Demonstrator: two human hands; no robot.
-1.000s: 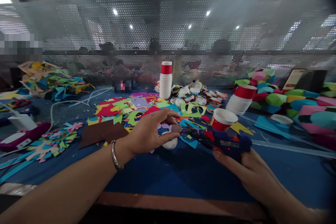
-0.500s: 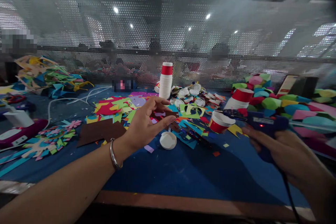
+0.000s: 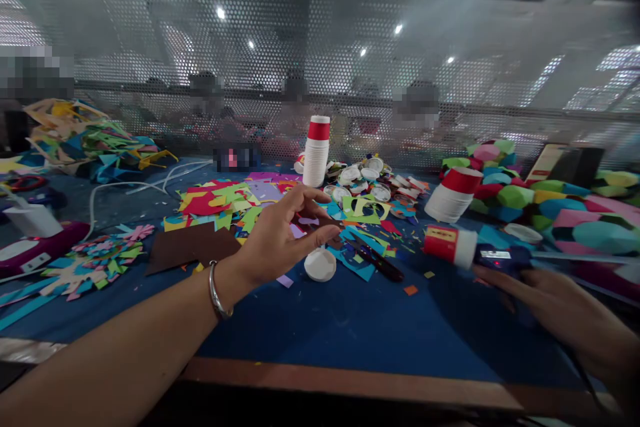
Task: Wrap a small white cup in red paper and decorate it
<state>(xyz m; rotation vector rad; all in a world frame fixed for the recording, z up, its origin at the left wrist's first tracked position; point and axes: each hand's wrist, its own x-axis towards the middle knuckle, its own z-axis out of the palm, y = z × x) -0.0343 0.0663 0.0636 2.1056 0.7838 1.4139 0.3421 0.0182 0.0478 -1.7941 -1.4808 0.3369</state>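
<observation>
My left hand hovers over the middle of the table with thumb and fingers apart, and I see nothing between them. Just below its thumb lies a round white paper piece, like a cut-off cup base. My right hand, slightly blurred, is wrapped round a dark blue glue gun with a small red light. In front of the gun's nozzle a red-and-white paper cup is tipped on its side, its mouth toward the gun. Whether the nozzle touches the cup is hidden. Dark-handled scissors rest on blue paper scraps.
A tall cup stack stands at the back, a shorter leaning cup stack to its right. Coloured paper scraps, brown sheets and cut cup pieces cover the middle. A power strip with cables lies left.
The paper cup beside the glue gun has gone from nearly upright to lying on its side, a little to the right. The glue gun has shifted slightly down. My left hand has barely moved.
</observation>
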